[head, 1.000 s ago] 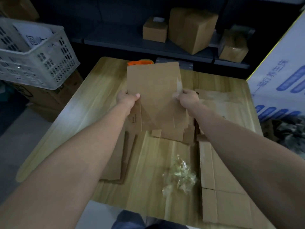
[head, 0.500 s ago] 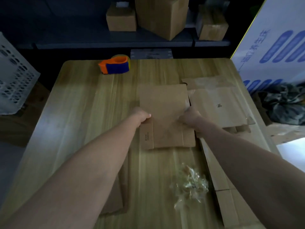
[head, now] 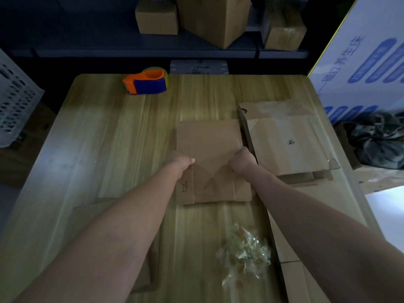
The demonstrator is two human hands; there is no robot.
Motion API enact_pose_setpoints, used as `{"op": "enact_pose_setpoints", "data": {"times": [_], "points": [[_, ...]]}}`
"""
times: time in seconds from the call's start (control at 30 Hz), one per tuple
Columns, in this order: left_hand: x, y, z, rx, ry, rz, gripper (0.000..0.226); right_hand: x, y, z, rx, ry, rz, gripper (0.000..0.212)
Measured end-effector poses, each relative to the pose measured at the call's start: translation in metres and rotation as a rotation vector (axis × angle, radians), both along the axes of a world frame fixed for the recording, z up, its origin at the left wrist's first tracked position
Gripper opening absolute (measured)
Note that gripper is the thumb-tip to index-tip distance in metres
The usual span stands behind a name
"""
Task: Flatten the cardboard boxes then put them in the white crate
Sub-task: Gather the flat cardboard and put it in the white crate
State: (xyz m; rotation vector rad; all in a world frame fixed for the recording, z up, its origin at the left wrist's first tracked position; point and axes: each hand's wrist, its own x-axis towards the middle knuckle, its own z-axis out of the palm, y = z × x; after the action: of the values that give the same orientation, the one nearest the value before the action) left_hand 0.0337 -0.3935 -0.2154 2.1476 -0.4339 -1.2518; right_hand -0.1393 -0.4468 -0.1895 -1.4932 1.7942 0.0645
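Wooden table [head: 109, 138] is bearing it all, the white crate [head: 15, 106] sitting well apart at left. Midway the flattened box [head: 209, 138] is lying, left hand [head: 181, 161] and right hand [head: 242, 159] gripping its sides; carried that far, it could be springing open.

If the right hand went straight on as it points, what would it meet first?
Beyond the flat brown cardboard sheet the right hand grips, probably the orange and blue tape dispenser; depth is unclear.
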Motion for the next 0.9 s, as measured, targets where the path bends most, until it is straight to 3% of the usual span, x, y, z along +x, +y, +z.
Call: {"op": "enact_pose_setpoints", "data": {"times": [0.23,0.53,0.7,0.9], "points": [[0.013,0.005,0.022,-0.046,-0.066,-0.026,0.053,0.016,0.000,0.010,-0.011,0.002,-0.035,0.065],[0.024,-0.002,0.073,-0.206,-0.104,-0.008,0.073,0.011,-0.010,0.060,-0.151,-0.170,-0.068,0.052],[-0.004,-0.017,0.096,-0.272,-0.008,0.042,0.071,-0.040,-0.012,0.092,-0.212,-0.237,-0.154,0.051],[-0.075,-0.022,0.103,-0.316,-0.025,-0.059,0.067,-0.141,0.020,0.104,-0.282,-0.112,-0.355,0.052]]}}
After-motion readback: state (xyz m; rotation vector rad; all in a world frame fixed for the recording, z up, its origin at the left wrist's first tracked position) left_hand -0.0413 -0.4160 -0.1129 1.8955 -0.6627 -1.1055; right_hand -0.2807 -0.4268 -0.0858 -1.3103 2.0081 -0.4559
